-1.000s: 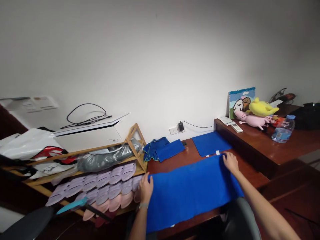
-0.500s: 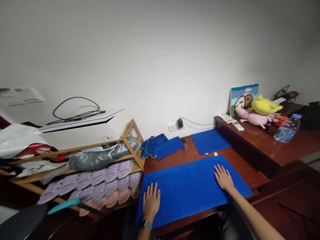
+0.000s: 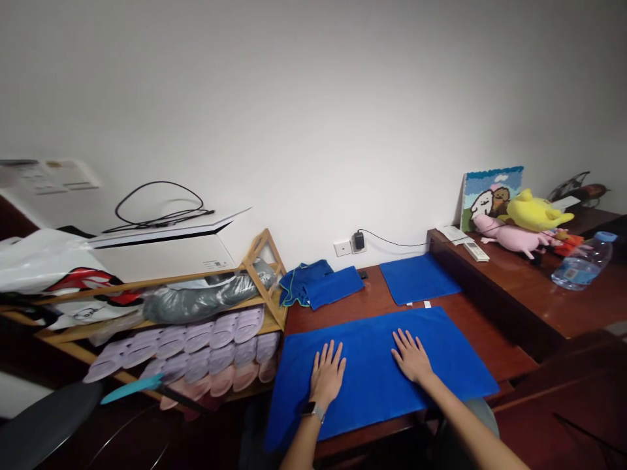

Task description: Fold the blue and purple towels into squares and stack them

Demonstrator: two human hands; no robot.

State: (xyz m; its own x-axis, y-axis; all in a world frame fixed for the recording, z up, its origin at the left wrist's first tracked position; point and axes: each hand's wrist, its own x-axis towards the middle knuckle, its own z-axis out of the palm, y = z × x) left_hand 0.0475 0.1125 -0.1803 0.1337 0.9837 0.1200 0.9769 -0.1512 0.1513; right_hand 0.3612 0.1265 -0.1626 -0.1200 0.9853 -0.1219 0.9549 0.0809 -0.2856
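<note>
A large blue towel [image 3: 367, 385] lies spread flat on the reddish-brown table [image 3: 499, 339], its near left corner hanging past the front edge. My left hand [image 3: 328, 373] rests palm down on the towel's left half, fingers spread, a watch on the wrist. On the right half, my right hand [image 3: 410, 354] also lies flat with fingers apart. Behind it sits a folded blue towel [image 3: 418, 277] with white tags at its near edge. Another folded blue towel [image 3: 336, 287] lies at the back left, against a crumpled blue cloth [image 3: 298, 281] with light-coloured edging.
To the left, a wooden rack [image 3: 267, 287] holds rows of lilac and pink slippers [image 3: 196, 336] and a white box [image 3: 166, 258]. A raised ledge [image 3: 529, 287] on the right carries plush toys [image 3: 533, 212], a remote [image 3: 476, 251] and a water bottle [image 3: 585, 261]. A charger [image 3: 359, 240] is plugged into the wall.
Both hands have slid inward over the large towel, left hand rightward and right hand leftward, so they are closer together. The view has shifted slightly.
</note>
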